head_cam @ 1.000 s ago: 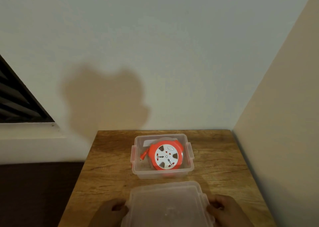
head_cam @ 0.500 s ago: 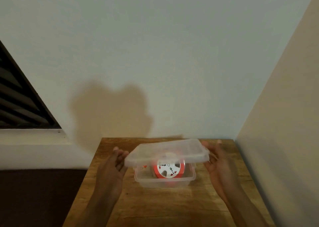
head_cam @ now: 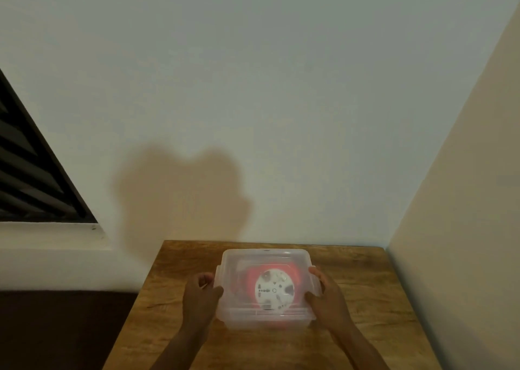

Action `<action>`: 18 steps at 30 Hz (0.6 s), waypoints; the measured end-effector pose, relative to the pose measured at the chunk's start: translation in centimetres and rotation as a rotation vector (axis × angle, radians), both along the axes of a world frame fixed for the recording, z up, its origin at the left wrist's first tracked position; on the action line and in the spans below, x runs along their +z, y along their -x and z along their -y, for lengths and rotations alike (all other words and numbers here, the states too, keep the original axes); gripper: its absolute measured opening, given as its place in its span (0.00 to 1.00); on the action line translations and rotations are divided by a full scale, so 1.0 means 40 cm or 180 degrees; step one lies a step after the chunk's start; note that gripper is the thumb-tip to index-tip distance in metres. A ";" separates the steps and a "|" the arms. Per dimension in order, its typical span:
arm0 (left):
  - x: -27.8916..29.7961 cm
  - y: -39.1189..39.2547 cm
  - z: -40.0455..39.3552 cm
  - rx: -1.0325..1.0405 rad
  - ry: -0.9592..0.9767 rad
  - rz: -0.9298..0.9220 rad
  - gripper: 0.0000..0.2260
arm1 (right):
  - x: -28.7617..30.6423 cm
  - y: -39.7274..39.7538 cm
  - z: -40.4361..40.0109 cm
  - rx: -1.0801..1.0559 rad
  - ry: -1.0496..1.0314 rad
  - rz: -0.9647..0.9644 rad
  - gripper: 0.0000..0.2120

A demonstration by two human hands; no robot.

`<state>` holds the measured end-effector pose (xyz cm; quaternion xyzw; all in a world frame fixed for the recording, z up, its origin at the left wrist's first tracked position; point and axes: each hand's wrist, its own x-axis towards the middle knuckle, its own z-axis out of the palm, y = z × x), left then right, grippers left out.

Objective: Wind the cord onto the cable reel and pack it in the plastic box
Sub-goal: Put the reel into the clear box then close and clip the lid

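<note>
On the tabletop (head_cam: 365,299), the lid (head_cam: 266,260), held tilted above half a second before, sat flat over the plastic box (head_cam: 264,317) enclosing the cable reel (head_cam: 274,288). Left hand (head_cam: 200,295) and right hand (head_cam: 326,296) curled their fingers (head_cam: 313,271) around its side clips, likely about to latch them.

No legible text or labels.

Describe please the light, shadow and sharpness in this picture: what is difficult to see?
Head view: dim, warm light; a soft shadow on the wall behind the table; the cable reel looks hazy through the lid, its white face glaring; both the left hand and right hand are dark, finger detail unclear.
</note>
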<state>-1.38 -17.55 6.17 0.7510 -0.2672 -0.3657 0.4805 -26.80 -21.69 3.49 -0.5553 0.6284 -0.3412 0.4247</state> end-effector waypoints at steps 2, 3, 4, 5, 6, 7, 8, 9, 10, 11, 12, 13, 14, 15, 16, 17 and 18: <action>-0.007 0.009 -0.004 -0.0057 -0.0065 0.0218 0.17 | -0.022 0.002 0.002 0.0026 0.0069 -0.0126 0.26; -0.010 0.012 -0.004 -0.0126 -0.0083 0.0328 0.18 | -0.024 0.000 -0.001 0.0014 0.0070 -0.0172 0.26; -0.013 0.016 -0.003 -0.0203 -0.0095 0.0412 0.20 | -0.034 0.000 -0.002 -0.0010 0.0102 -0.0176 0.26; -0.014 0.018 -0.001 -0.0284 -0.0109 0.0496 0.21 | -0.033 -0.003 -0.009 -0.0029 0.0092 -0.0235 0.25; -0.014 0.018 0.000 -0.0351 -0.0147 0.0557 0.22 | -0.041 -0.005 -0.013 -0.0040 0.0158 -0.0275 0.26; -0.016 0.015 0.004 -0.0406 -0.0179 0.0579 0.23 | -0.039 -0.010 -0.020 -0.0061 0.0146 -0.0335 0.26; -0.021 0.011 0.006 -0.0452 -0.0209 0.0575 0.24 | -0.052 -0.012 -0.024 -0.0060 0.0213 -0.0380 0.26; -0.027 0.009 0.007 -0.0489 -0.0215 0.0540 0.25 | -0.055 -0.014 -0.032 -0.0035 0.0213 -0.0438 0.26; -0.032 0.006 0.005 -0.0520 -0.0219 0.0497 0.25 | -0.068 -0.012 -0.038 0.0037 0.0259 -0.0437 0.27; -0.038 0.002 0.005 -0.0542 -0.0216 0.0476 0.25 | -0.072 -0.010 -0.042 0.0067 0.0180 -0.0366 0.29; -0.041 -0.001 0.007 -0.0563 -0.0223 0.0463 0.25 | -0.077 -0.007 -0.040 0.0054 0.0067 -0.0165 0.30; -0.045 -0.003 0.006 -0.0579 -0.0236 0.0431 0.25 | -0.077 -0.002 -0.039 0.0037 -0.0113 0.0038 0.31; -0.046 -0.005 0.007 -0.0603 -0.0256 0.0379 0.25 | -0.076 0.003 -0.036 0.0026 -0.0237 0.0297 0.33; -0.049 -0.008 0.010 -0.0650 -0.0270 0.0308 0.25 | -0.069 0.008 -0.037 0.0001 -0.0423 0.0446 0.34; -0.051 -0.010 0.012 -0.0714 -0.0282 0.0216 0.25 | -0.061 0.013 -0.035 -0.0033 -0.0664 0.0630 0.35; -0.051 -0.013 0.015 -0.0749 -0.0276 0.0082 0.24 | -0.057 0.020 -0.034 -0.0102 -0.0983 0.0925 0.35; -0.053 -0.019 0.018 -0.0758 -0.0269 -0.0077 0.24 | -0.055 0.025 -0.033 -0.0138 -0.1325 0.1369 0.33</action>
